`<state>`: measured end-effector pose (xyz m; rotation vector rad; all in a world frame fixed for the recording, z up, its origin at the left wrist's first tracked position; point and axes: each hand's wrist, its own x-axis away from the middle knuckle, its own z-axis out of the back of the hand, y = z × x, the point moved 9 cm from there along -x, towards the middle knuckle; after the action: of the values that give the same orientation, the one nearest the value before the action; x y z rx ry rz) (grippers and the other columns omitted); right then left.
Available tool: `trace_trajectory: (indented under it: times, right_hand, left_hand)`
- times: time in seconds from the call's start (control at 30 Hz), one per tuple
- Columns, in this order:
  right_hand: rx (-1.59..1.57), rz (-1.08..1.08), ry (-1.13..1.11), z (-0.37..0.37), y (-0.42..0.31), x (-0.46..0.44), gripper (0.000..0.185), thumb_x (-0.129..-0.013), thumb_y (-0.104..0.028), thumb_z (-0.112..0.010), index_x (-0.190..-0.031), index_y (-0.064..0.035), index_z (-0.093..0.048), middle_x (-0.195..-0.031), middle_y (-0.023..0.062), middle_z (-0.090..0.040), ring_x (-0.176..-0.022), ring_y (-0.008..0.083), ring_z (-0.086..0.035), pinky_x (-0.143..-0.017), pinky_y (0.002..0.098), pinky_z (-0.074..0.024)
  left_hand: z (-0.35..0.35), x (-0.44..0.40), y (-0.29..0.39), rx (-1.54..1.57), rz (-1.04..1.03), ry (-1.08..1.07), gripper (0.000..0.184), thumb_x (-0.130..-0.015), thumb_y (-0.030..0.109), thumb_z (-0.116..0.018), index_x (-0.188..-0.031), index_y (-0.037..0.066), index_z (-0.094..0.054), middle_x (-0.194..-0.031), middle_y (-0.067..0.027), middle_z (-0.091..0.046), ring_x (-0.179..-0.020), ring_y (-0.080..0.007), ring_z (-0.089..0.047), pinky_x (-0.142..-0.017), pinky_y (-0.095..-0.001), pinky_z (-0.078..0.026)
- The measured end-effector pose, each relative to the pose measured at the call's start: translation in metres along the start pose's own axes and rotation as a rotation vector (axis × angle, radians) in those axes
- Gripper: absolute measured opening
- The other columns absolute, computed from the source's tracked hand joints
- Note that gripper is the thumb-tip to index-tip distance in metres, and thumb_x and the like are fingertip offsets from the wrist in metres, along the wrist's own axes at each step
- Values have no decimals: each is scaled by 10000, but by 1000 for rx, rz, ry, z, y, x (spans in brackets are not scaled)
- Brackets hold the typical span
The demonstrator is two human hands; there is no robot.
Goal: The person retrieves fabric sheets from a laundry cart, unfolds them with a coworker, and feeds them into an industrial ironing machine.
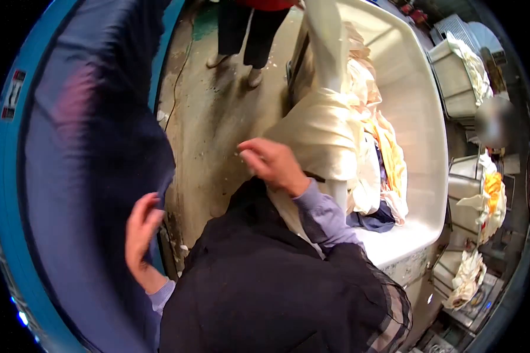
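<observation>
- Navy cloth (94, 176) is lying at left, its long axis running near to far.
- One label (13, 94) is showing on the blue frame (6, 176), writing too small to read.
- Left hand (141, 226) is hanging beside the cloth's right edge, fingers slightly apart.
- Right hand (277, 167) is hovering rightward, fingers loosely parted.
- Three smaller bins (450, 88) are standing at right.

Person (262, 32) standing on stained floor (203, 135); laden bins (452, 88) at far right.

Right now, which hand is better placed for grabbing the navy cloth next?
Left hand, I'd judge: it looks open and close to the navy cloth; the right hand is farther across, near the cream cloth.
</observation>
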<state>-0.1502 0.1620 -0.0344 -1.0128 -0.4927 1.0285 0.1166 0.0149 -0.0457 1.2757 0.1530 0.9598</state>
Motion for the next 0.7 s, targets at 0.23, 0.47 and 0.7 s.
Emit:
trace_trajectory:
  times: [0.23, 0.47, 0.7]
  right_hand:
    - [227, -285, 716, 248, 125, -12, 460, -773, -151, -571, -1186, -23, -413, -1037, 161, -539, -874, 242, -559, -728, 313, -459]
    - [540, -673, 666, 268, 324, -94, 1072, -586, -387, -729, -1372, -153, -38, -1373, 251, -60, -1224, 426, -216, -969, 493, -267]
    - [312, -179, 475, 276, 198, -217, 351, -729, -184, -605, -1037, -32, -532, -997, 153, -582, -982, 266, -535, -831, 354, -419]
  left_hand:
    - [-45, -71, 126, -56, -118, -225, 387, -798, 90, -551, -1173, 39, -471, -1060, -71, -547, -990, -147, -507, -844, -263, -400]
    - [39, -73, 117, 46, 28, 206, 357, -836, 124, -522, -1180, 44, -471, -1063, -71, -553, -943, -142, -529, -788, -238, -405]
    - [14, -65, 42, 245, 262, 196, 369, -841, 163, -536, -1178, 30, -464, -1047, -89, -564, -916, -145, -558, -735, -217, -438]
